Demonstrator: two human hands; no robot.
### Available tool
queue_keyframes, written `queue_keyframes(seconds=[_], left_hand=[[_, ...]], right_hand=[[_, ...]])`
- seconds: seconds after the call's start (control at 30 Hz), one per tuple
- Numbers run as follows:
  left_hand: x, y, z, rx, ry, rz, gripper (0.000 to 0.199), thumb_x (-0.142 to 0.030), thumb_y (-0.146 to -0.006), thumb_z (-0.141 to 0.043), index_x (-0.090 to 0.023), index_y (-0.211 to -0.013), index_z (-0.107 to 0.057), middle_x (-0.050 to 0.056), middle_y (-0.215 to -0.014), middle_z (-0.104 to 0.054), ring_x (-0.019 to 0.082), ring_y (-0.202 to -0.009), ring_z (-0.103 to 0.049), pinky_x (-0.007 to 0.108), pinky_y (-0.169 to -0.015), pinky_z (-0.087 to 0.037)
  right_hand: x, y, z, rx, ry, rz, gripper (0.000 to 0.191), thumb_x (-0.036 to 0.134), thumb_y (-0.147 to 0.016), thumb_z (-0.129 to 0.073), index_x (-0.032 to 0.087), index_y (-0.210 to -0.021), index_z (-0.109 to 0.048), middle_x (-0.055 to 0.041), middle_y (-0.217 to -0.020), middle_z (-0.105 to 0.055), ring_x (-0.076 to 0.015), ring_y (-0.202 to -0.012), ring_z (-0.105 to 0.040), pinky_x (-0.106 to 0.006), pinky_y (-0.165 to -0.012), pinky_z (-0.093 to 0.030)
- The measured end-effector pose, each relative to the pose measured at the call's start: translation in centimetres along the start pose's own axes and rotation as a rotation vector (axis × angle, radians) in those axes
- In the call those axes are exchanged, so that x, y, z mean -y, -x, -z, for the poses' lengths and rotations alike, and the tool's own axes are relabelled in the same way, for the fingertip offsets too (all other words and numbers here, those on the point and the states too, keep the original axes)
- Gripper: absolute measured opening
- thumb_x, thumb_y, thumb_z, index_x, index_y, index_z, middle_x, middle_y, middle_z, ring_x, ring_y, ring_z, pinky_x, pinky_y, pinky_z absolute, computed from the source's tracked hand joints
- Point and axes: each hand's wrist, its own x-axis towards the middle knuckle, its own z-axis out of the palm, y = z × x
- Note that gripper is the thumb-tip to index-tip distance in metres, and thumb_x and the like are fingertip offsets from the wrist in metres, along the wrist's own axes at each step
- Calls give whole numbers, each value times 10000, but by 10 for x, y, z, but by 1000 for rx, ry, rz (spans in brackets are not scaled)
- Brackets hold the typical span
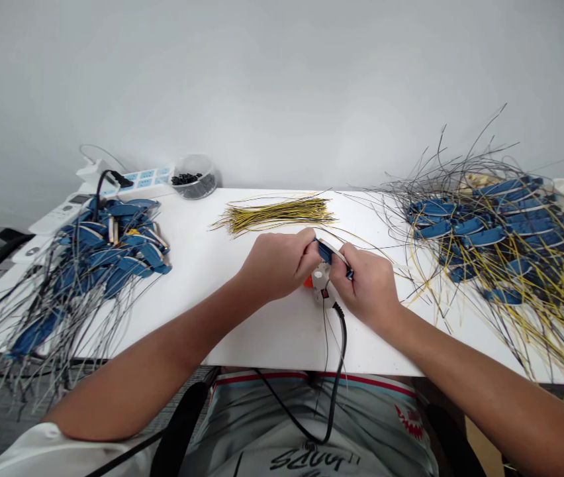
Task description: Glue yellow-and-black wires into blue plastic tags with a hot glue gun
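The left hand (275,265) and right hand (366,288) close narrowly on a blue connector (329,252) above the white table (262,338). Heaps of wired blue connectors (490,232) lie at its right end, a power strip (143,179) beyond its far left corner, and a white wall (282,79) behind it.
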Motion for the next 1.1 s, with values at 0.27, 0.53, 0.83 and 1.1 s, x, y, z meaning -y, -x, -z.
queue_keyframes(seconds=[0.27,0.53,0.83,1.1], left_hand=[[-4,-2,-1,43,95,129,287,-285,-928,-433,-163,-675,-375,-30,-550,-416,89,-534,-247,297,-593,-146],[-12,1,-2,51,112,217,251,-281,-884,-463,-177,-669,-385,-25,-558,-438,105,-538,-235,291,-595,-163],[-15,1,0,88,71,239,262,-304,-900,-455,-177,-684,-378,-21,-564,-433,113,-543,-227,299,-597,-158],[-16,4,2,88,25,237,263,-322,-905,-458,-181,-695,-387,-15,-580,-477,118,-552,-240,299,-599,-157]], right_hand=[[-1,-1,-1,5,98,64,246,220,-958,-447,220,-712,-435,12,-540,-444,-163,-520,-372,-324,-562,-213],[2,-1,1,1,145,145,224,200,-931,-469,218,-709,-443,9,-559,-497,-164,-518,-363,-332,-579,-214],[6,-1,1,-53,181,158,226,183,-929,-485,216,-707,-467,17,-550,-500,-164,-506,-391,-326,-557,-234],[8,2,0,-90,171,165,222,185,-925,-490,211,-705,-497,18,-535,-479,-162,-501,-413,-329,-552,-267]])
